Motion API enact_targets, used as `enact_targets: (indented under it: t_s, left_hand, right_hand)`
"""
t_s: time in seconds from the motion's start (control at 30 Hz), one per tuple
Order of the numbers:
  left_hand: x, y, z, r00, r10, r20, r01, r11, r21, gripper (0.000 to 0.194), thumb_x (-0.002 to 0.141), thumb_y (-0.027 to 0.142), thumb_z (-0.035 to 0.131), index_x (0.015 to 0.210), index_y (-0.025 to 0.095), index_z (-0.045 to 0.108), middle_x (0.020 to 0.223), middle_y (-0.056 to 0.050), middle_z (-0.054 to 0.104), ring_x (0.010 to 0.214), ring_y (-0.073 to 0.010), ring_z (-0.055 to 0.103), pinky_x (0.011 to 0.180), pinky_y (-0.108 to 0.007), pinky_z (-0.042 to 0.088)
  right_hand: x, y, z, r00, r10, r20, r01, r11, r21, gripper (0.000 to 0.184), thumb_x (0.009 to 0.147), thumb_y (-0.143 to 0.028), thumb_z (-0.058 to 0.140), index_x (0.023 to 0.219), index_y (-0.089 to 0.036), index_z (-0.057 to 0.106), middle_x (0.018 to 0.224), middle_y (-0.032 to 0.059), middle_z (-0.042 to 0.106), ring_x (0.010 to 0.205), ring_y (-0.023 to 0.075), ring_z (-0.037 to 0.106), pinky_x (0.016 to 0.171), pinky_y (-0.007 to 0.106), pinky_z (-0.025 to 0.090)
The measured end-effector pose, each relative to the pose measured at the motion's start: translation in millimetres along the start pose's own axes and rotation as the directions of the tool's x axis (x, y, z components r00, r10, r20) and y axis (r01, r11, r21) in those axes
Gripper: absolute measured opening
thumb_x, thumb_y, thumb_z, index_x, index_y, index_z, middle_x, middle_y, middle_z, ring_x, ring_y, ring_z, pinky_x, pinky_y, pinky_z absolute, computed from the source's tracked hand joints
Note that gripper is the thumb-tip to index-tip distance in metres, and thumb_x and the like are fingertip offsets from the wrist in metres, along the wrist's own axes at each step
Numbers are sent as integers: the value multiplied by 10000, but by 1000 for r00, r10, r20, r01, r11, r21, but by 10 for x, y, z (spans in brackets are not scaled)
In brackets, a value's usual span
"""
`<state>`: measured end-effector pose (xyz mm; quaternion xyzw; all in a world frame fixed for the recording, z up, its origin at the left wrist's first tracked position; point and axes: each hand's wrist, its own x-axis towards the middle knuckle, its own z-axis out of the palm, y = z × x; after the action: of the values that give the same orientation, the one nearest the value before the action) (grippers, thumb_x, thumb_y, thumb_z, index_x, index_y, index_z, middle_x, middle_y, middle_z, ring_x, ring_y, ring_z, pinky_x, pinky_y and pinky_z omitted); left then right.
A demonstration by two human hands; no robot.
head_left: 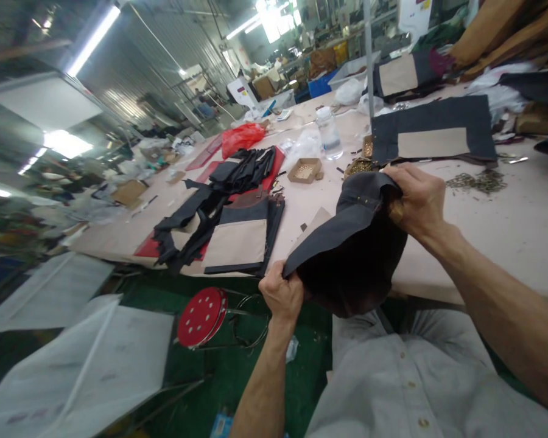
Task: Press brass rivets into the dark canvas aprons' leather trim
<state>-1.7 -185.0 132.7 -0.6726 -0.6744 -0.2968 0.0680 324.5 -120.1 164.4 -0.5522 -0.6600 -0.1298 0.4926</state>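
Observation:
A dark fabric piece [347, 261], grey on one face and near black on the other, hangs between my hands at the table's front edge. My left hand [282, 291] is closed on its lower left corner. At its upper right edge, my right hand [415, 198] grips the cloth, fingers partly hidden behind it. Small metal dots show along the fold near my right hand. Left of the piece lies a stack of dark panels with beige patches [236, 242]. Behind my right hand is another dark panel with a beige patch [477, 131].
On the pale table [484, 237] are a small cardboard box of metal bits [305, 171], a clear bottle [329, 134], a pile of small metal parts [478, 180] and a red plastic bag [242, 139]. A red stool [201, 317] stands on the green floor at the left.

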Motion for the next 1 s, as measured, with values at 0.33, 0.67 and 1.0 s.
enact_targets:
  t_s: [0.33,0.67,1.0]
  left_hand:
    - [-218,803,428,983,-147,-108,116,962,-248,214,958,334,522,838,194,630,651,-13,616,627,-161,598,643,-269,441]
    - [-576,1525,282,763,643,-76,-621,694,-366,178,866,175,566,1039,212,582,1042,-142,642,1025,-268,622,915,-440,536]
    - [49,2209,660,-100,951,293,-982,-47,-182,117,830,123,623,843,133,739,886,-172,714,989,-297,618,996,-467,410]
  right_hand:
    - [1087,65,-358,934,-348,-79,343,937,-71,425,1053,-422,370,1260,-142,614,1071,90,631,902,188,622,757,302,441]
    - [610,245,-137,852,-512,109,518,855,-29,319,1019,-303,451,1251,-181,633,1067,99,657,775,164,564,692,281,403]
    - [475,214,-157,791,-562,241,584,812,-25,296,976,-147,457,1211,-187,631,983,71,648,705,151,538,637,273,356]
